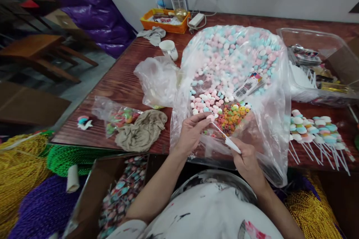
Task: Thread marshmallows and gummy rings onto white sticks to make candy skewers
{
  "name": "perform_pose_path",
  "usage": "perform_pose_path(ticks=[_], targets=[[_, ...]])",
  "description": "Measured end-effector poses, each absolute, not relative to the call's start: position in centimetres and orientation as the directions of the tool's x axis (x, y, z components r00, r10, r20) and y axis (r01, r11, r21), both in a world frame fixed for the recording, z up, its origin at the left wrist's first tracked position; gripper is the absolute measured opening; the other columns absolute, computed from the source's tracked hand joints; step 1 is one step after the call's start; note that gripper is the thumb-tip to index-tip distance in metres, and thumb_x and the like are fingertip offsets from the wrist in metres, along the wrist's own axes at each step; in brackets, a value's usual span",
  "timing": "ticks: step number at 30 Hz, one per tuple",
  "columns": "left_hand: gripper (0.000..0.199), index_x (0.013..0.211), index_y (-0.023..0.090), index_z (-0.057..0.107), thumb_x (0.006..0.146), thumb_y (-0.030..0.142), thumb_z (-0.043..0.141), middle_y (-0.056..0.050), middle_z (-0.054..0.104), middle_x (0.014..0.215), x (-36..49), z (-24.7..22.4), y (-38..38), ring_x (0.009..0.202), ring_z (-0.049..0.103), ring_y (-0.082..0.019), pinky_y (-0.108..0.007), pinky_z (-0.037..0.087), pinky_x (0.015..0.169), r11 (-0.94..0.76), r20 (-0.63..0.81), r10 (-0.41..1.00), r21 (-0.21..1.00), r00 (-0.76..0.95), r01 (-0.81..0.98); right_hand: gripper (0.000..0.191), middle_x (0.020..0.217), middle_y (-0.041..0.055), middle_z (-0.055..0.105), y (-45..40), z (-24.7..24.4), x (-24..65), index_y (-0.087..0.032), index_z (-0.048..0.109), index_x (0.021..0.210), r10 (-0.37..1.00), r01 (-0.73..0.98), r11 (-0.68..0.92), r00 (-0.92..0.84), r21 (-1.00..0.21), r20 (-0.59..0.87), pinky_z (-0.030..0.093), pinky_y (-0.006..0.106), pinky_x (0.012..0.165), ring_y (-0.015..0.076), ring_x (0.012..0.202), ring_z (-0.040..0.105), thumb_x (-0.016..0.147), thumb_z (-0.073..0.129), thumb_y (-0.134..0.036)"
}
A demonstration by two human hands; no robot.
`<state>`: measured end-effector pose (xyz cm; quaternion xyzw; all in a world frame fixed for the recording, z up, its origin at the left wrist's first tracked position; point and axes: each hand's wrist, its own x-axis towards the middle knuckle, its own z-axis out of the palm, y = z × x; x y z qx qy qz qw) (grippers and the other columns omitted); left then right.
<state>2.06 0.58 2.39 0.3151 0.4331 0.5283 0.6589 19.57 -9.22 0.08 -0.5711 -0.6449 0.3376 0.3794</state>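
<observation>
My left hand (pixel 192 130) pinches a small pink oval piece (pixel 211 118) that looks like candy or a marshmallow. One end of a thin white stick (pixel 220 130) meets this piece. My right hand (pixel 246 158) is closed on the stick's other end and on a small bunch of white sticks (pixel 232 144). Just beyond both hands, a large clear plastic bag (pixel 269 119) lies open, full of pink, blue and white oval pieces (pixel 230 44). At its mouth sits a pile of orange, yellow and green ring-shaped pieces (pixel 235 115). Printed packets (pixel 248 86) rest on the bag.
Filled skewers (pixel 316 130) lie at the right, below a clear tub (pixel 308 95). Left of the bag are a crumpled cloth (pixel 143 130), a small bag of colourful pieces (pixel 123 115) and a mug (pixel 169 49). A box of wrapped pieces (pixel 123 190) stands below the table edge.
</observation>
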Motion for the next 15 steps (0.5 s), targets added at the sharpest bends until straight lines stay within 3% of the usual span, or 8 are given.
perform_pose_path(ticks=[5, 10, 15], targets=[[0.027, 0.086, 0.018, 0.078, 0.06, 0.018, 0.084, -0.002, 0.076, 0.084, 2.3, 1.6, 0.0, 0.068, 0.068, -0.011, -0.022, 0.057, 0.068, 0.209, -0.216, 0.976, 0.874, 0.033, -0.44, 0.05, 0.1, 0.0055, 0.075, -9.5, -0.8, 19.6, -0.021, 0.068, 0.118, 0.993, 0.531, 0.114, -0.05, -0.84, 0.103, 0.054, 0.034, 0.085, 0.0216, 0.09, 0.068, 0.08, 0.042, -0.003], [0.035, 0.096, 0.02, 0.077, 0.062, 0.017, 0.082, -0.003, 0.077, 0.09, 2.3, 1.4, -0.1, 0.078, 0.069, -0.014, -0.028, 0.057, 0.079, 0.182, -0.191, 0.981, 0.868, 0.028, -0.461, 0.048, 0.102, 0.0051, 0.075, -9.8, -1.5, 19.7, -0.022, 0.069, 0.118, 0.994, 0.548, 0.093, -0.008, -0.831, 0.106, 0.055, 0.033, 0.08, 0.0214, 0.087, 0.069, 0.079, 0.045, -0.005], [0.029, 0.094, 0.02, 0.078, 0.065, 0.02, 0.082, -0.004, 0.075, 0.096, 2.1, 0.8, -0.2, 0.087, 0.068, -0.016, -0.03, 0.054, 0.088, 0.12, -0.111, 0.993, 0.915, 0.047, -0.384, 0.043, 0.101, 0.0055, 0.075, -9.8, -2.1, 19.6, -0.022, 0.07, 0.113, 0.997, 0.527, 0.066, 0.002, -0.847, 0.079, 0.054, 0.032, 0.08, 0.0214, 0.086, 0.068, 0.08, 0.046, -0.007]])
